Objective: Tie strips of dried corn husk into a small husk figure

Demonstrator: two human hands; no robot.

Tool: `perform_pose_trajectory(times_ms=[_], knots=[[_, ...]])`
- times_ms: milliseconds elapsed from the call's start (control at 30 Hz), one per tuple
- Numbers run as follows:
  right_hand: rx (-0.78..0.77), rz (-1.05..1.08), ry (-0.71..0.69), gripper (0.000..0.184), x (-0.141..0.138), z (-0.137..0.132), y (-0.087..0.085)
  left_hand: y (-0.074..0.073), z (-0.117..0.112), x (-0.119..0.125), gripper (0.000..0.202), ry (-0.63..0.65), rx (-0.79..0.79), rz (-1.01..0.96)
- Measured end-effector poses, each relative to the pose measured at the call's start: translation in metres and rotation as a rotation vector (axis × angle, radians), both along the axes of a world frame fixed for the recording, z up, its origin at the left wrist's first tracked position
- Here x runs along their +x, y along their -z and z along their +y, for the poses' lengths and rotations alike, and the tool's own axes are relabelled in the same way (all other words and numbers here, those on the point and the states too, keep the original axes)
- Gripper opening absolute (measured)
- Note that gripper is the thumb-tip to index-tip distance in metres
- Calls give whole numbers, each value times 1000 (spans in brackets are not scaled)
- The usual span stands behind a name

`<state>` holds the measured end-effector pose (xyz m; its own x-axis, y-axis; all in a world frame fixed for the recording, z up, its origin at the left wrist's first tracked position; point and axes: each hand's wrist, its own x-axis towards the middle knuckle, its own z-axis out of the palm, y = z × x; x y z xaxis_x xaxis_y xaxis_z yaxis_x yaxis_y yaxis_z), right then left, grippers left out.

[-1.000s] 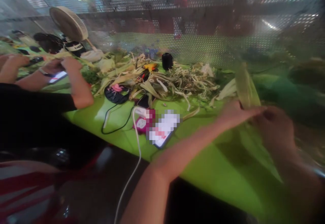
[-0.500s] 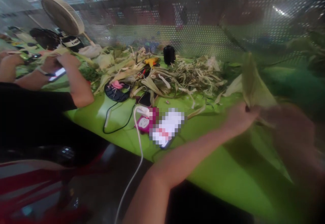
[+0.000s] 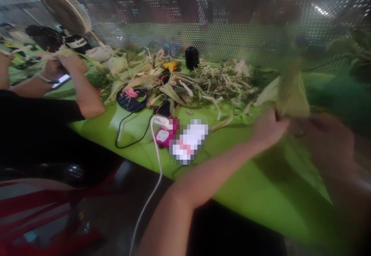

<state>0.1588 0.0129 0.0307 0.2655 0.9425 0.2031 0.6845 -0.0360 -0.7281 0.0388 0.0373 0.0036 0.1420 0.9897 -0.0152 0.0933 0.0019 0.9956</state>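
Note:
My left hand (image 3: 271, 127) is closed in a pinch on the lower end of a pale green corn husk (image 3: 293, 93), which stands up from the fingers and is smeared by motion. My right hand (image 3: 330, 144), also blurred, grips the same husk close beside the left one; its fingertips are partly hidden. Both hands are above the right part of the green table (image 3: 249, 194). Behind them a paler husk (image 3: 268, 91) slants toward the table.
A heap of dry husks (image 3: 223, 82) spreads along the perforated wall, near a black cylinder (image 3: 191, 58). A phone (image 3: 189, 142), a pink power bank (image 3: 162, 137) and a white cable (image 3: 158, 163) lie left of my arm. At left are a co-worker's hand (image 3: 72, 63) and a fan (image 3: 64, 9).
The husk has turned from spread wide to narrower and more upright, with both hands still on it. My right hand has shifted slightly left, and the view has tilted a little.

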Motion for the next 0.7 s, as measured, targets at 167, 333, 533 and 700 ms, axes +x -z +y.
perform_pose_trajectory(times_ms=[167,333,533,700], knots=[[-137,166,93,13,-19,-2,-13,0,1,-3,13,-123,73,71],[-119,266,119,18,-21,-5,-16,7,1,1,26,-30,76,-1],[-82,269,114,23,-17,-2,-13,11,4,2,32,-37,88,3],[-77,393,138,20,-17,-1,-14,13,12,-2,22,-41,120,-3]])
